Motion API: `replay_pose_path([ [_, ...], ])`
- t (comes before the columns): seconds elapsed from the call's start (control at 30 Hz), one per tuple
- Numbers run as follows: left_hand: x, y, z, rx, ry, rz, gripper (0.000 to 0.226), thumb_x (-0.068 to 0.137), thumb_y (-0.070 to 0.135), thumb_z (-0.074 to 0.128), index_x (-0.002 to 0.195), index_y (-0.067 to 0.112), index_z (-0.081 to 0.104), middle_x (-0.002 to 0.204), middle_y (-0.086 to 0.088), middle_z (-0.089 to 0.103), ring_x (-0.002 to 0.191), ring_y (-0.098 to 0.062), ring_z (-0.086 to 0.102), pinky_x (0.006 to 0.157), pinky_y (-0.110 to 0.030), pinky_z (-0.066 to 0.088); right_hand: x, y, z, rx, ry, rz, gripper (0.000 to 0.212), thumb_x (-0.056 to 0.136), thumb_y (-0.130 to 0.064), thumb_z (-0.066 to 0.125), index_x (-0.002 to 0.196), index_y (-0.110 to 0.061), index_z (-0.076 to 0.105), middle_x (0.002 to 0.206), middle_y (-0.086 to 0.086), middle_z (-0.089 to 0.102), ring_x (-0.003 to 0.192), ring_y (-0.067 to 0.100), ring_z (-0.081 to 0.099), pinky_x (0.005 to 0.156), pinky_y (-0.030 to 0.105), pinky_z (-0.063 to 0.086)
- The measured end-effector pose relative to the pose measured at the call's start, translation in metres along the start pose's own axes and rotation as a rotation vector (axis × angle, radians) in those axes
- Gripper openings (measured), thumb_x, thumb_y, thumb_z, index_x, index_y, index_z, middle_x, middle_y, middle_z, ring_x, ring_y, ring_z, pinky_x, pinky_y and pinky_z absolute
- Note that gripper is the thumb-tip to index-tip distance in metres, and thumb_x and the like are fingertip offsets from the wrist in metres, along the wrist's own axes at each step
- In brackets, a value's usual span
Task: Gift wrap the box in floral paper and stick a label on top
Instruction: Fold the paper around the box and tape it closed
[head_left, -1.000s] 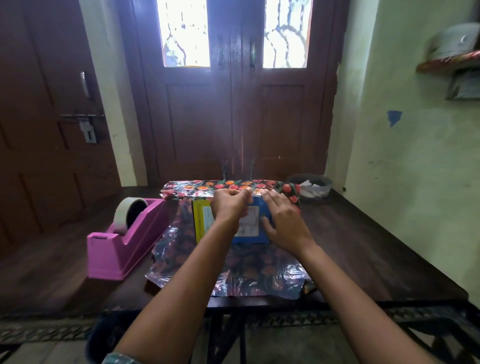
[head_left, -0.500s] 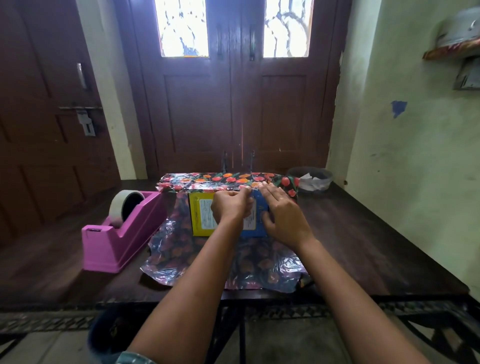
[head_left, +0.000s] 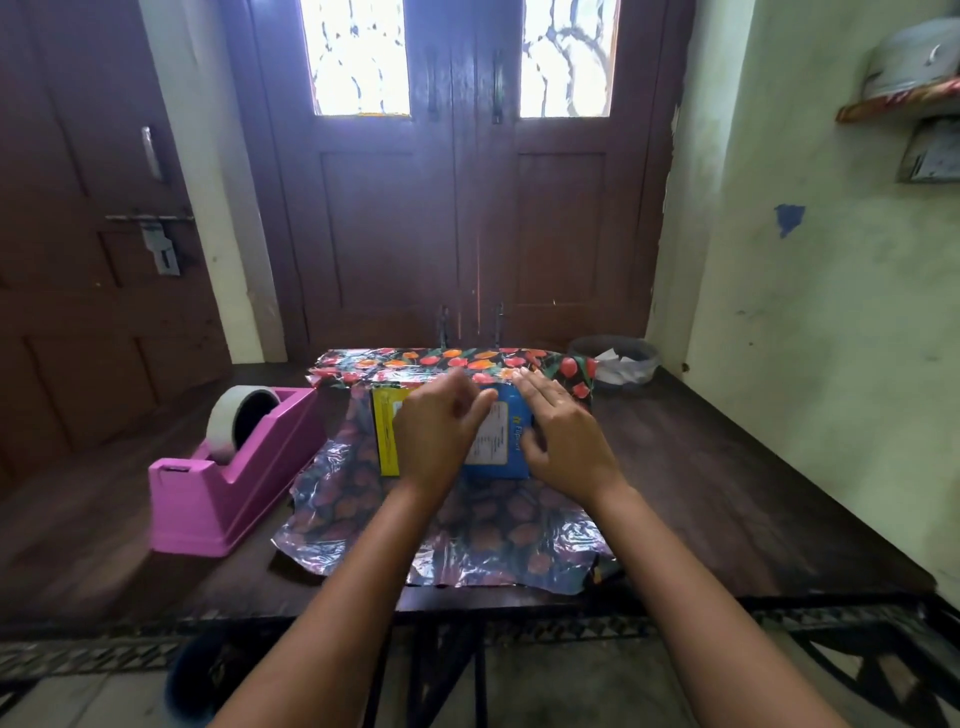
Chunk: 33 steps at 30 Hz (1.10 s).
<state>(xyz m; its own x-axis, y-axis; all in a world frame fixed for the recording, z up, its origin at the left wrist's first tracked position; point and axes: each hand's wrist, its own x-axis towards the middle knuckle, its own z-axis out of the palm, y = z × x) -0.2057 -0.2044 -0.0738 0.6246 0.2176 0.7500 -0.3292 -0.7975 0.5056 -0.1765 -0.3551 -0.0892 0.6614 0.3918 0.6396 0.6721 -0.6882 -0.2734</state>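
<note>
Wrapping is judged barely begun: the box (head_left: 387, 436) lies on the paper (head_left: 467, 535) on the surface (head_left: 727, 493), its top mostly bare, only the far flap raised against it. The right grip (head_left: 558, 436) is laid flat, fingers straight, on box and flap; the left grip (head_left: 439, 434) is curled beside it, and whether anything is pinched cannot be told. Folding, taping and labelling are left. A dispenser (head_left: 223, 478) is set left, a bowl (head_left: 615, 358) far right, doors (head_left: 467, 208) behind
</note>
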Motion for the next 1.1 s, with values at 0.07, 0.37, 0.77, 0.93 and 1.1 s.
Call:
replay_pose_path([
  [0.07,0.014,-0.002,-0.003,-0.02,-0.016,0.172,0.01,0.078,0.026,0.071,0.08,0.017,0.07,0.08,0.002,0.066,0.076,-0.016,0.059,0.066,-0.027,0.045,0.0,0.0,0.001,0.015,-0.002,0.002,0.064,0.076,-0.013,0.04,0.14,-0.006,0.039,0.145,0.012,0.041,0.138,0.024,0.033,0.112,0.028,0.021],
  [0.37,0.036,-0.024,-0.002,0.277,-0.23,0.43,0.027,0.084,0.035,0.057,0.103,0.023,0.073,0.096,-0.004,0.066,0.091,-0.028,0.058,0.078,-0.037,0.041,-0.001,-0.001,-0.002,0.03,-0.022,0.004,0.063,0.079,-0.014,0.04,0.14,-0.005,0.038,0.146,0.012,0.039,0.138,0.024,0.032,0.111,0.026,0.021],
  [0.77,0.079,-0.045,-0.052,0.567,-0.686,0.191,0.057,0.083,0.06,0.054,0.135,0.038,0.045,0.138,0.003,0.049,0.126,-0.021,0.044,0.09,-0.031,0.036,0.002,0.003,-0.002,-0.007,-0.162,0.083,0.076,0.089,-0.021,0.054,0.149,-0.025,0.008,0.158,0.003,0.008,0.145,0.021,0.006,0.118,0.041,0.008],
  [0.93,0.076,-0.038,-0.047,0.596,-0.601,0.207,0.056,0.08,0.065,0.054,0.131,0.041,0.051,0.125,0.003,0.057,0.115,-0.022,0.054,0.08,-0.032,0.042,-0.015,-0.031,0.006,0.016,-0.13,0.023,0.048,0.09,-0.034,0.053,0.135,-0.019,0.046,0.15,0.008,0.032,0.137,0.025,0.03,0.112,0.044,0.027],
  [1.1,0.08,-0.019,-0.043,0.79,-0.559,0.312,0.053,0.078,0.068,0.052,0.117,0.033,0.063,0.115,-0.001,0.064,0.104,-0.024,0.06,0.071,-0.029,0.038,-0.04,-0.076,0.003,-0.114,-0.637,0.021,0.054,0.092,-0.062,0.028,0.112,-0.025,0.061,0.111,0.01,0.064,0.104,0.029,0.057,0.069,0.033,0.038],
])
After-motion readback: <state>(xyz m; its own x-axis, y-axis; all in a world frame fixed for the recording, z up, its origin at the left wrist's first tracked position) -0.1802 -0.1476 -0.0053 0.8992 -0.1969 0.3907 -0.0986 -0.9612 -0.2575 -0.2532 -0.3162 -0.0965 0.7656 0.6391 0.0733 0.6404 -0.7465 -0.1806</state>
